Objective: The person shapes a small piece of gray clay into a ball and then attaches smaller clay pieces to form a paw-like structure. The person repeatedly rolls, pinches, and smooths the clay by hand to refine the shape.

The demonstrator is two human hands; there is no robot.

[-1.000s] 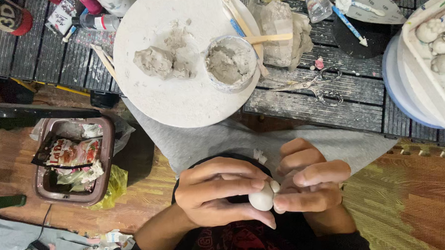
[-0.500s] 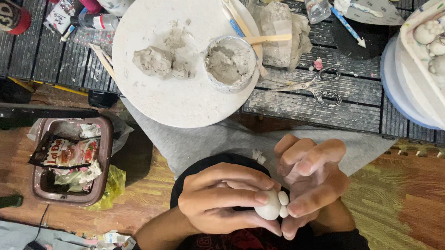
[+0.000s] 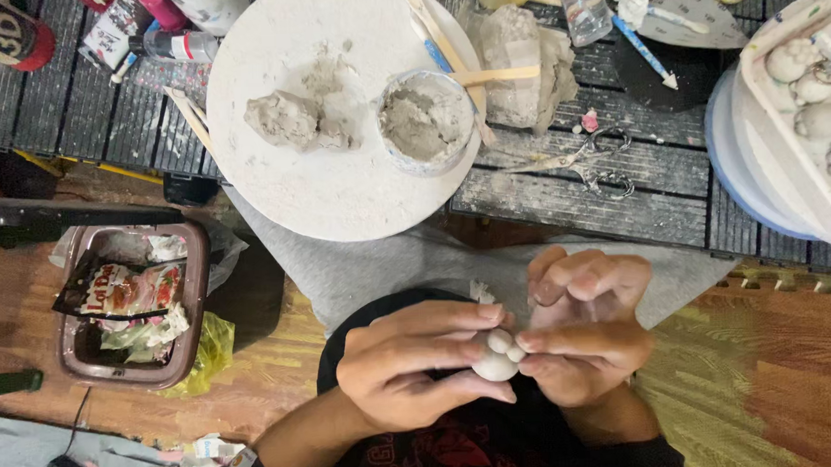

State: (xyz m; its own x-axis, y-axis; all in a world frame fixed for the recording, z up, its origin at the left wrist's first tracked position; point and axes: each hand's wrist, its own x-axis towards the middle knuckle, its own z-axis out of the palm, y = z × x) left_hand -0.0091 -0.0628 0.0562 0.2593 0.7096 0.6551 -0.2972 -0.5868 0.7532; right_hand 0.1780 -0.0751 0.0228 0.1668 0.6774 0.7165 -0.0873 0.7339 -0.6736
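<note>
Both my hands hold a small white clay figure [image 3: 496,356] close to my chest, over my lap. My left hand [image 3: 418,362] cups it from the left, thumb under it and fingers over it. My right hand [image 3: 583,329] pinches its right side, where small rounded lumps stick out. Most of the figure is hidden between my fingers. Ahead on the dark slatted table [image 3: 607,176] lies a round white board [image 3: 340,185] with a lump of grey clay [image 3: 294,116] and a small cup of grey clay [image 3: 425,121].
Wooden sticks [image 3: 493,74], scissors [image 3: 588,158] and a bigger clay mass [image 3: 520,59] lie on the table. At the right, a tray [image 3: 780,110] carries several white clay figures. A brown bin [image 3: 128,303] with wrappers stands on the floor at the left.
My right hand's fingers, spread and raised half a second ago, have curled back down onto the figure. The figure has turned a little between my hands.
</note>
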